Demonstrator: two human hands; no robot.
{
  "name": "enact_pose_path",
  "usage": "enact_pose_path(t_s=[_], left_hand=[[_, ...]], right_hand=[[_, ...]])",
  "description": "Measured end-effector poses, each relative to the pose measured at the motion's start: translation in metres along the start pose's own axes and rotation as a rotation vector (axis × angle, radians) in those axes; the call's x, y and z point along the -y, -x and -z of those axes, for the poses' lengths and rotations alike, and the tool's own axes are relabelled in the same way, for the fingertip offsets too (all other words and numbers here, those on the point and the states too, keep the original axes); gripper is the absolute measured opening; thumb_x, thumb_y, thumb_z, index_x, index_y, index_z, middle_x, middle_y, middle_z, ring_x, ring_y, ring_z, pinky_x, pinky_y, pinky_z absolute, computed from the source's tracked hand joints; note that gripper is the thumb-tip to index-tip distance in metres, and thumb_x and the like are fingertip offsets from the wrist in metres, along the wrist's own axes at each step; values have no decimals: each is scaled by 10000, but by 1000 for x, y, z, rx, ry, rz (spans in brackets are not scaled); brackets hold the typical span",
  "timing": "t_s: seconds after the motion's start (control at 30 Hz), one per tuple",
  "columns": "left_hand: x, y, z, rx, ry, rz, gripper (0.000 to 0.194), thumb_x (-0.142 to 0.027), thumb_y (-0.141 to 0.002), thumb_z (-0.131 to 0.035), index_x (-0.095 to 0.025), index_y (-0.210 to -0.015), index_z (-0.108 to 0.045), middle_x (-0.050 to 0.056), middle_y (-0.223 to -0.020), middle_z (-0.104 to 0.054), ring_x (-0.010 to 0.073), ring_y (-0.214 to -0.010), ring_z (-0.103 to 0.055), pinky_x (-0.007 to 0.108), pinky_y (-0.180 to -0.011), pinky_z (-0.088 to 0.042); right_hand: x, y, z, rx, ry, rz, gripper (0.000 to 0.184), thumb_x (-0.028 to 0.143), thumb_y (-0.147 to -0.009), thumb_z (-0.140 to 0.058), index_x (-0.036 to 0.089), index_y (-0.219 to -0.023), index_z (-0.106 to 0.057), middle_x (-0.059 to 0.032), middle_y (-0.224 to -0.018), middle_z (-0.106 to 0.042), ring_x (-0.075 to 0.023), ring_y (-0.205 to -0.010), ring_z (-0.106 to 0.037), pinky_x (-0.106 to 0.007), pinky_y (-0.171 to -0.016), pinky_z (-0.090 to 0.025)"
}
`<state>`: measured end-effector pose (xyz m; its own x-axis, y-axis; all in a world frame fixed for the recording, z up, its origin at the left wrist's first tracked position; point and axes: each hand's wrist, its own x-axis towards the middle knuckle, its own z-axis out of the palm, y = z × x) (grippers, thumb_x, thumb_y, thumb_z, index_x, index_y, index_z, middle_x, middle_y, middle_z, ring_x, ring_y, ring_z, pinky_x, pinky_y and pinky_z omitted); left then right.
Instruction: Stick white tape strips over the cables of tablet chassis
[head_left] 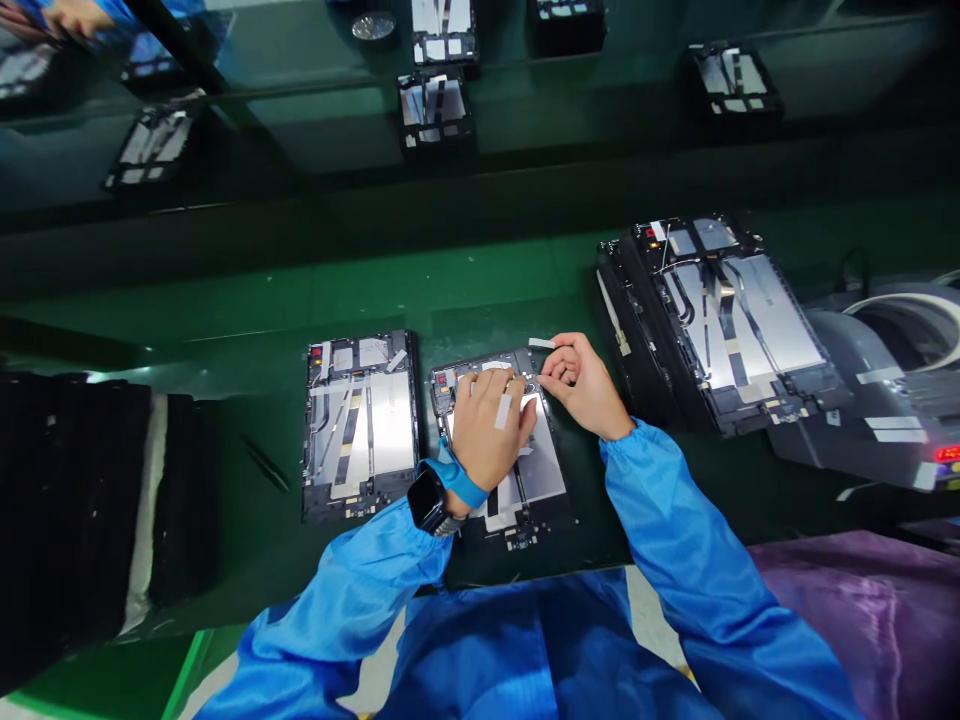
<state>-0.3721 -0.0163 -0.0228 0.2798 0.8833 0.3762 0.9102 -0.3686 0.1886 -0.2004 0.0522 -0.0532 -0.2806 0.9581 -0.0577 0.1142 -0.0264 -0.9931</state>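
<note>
Open tablet (546, 465) on the dark green table (255, 400), directly beneath the bent fingers of the left hand (487, 430), with any grasp there hidden. Near its far right corner, thumb and forefinger of the right hand (589, 395) pinched together, contents too small to tell. Slightly beyond, white strip (541, 343) beside the same hand's fingers. Farthest, other open tablets (436, 103).

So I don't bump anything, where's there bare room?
Behind the left panel and middle panel, the green bench is bare, up to the tall stack. A smaller patch surrounds the tweezers beside the black pile. It's crowded by the left hand, right hand and grey machine.
</note>
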Motion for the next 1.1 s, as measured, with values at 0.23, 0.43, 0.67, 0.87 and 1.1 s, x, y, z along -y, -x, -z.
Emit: enact_pose_path(t_s=[0.23,0.43,0.67,0.87,1.1], left_hand=[[-7,-3,-9,0,-37,67,201,-303,-1005,-632,-143,-1120,-675,168,-1135,-733,339,-1031,-649,479,-888,-443],[-6,-8,-10,20,12,172,140,-300,-978,-677,-175,-1042,-665,141,-1125,-720,318,-1026,-626,437,-844,-446],[-5,-14,-13,8,59,261,95,-263,-938,-690,-190,-989,-656,111,-1076,-713,305,-1012,-623,421,-848,-469],[-4,-17,-13,17,56,264,100,-230,-907,-698,-188,-992,-664,113,-1062,-708,310,-996,-626,432,-841,-483],[-2,-17,-9,61,77,270,102,-152,-890,-675,-184,-987,-679,107,-1070,-710,302,-1008,-623,433,-846,-485]], right_hand=[[0,-3,1,37,62,10,550,361,-747,-788,249,-1169,-452,33,-883,-605,-127,-662,-527,-281,-604,-411],[-3,-14,0,35,108,-42,570,330,-715,-801,242,-1158,-454,57,-819,-576,-136,-653,-522,-280,-600,-414],[-4,-22,-1,-6,197,-55,599,318,-691,-864,245,-1145,-480,77,-768,-553,-137,-670,-517,-257,-600,-387],[-1,-23,2,34,195,-66,549,345,-726,-837,245,-1140,-491,73,-771,-564,-133,-662,-515,-251,-606,-388],[-1,-25,1,34,209,-62,545,320,-724,-829,242,-1146,-493,77,-762,-569,-135,-664,-522,-255,-619,-395]])
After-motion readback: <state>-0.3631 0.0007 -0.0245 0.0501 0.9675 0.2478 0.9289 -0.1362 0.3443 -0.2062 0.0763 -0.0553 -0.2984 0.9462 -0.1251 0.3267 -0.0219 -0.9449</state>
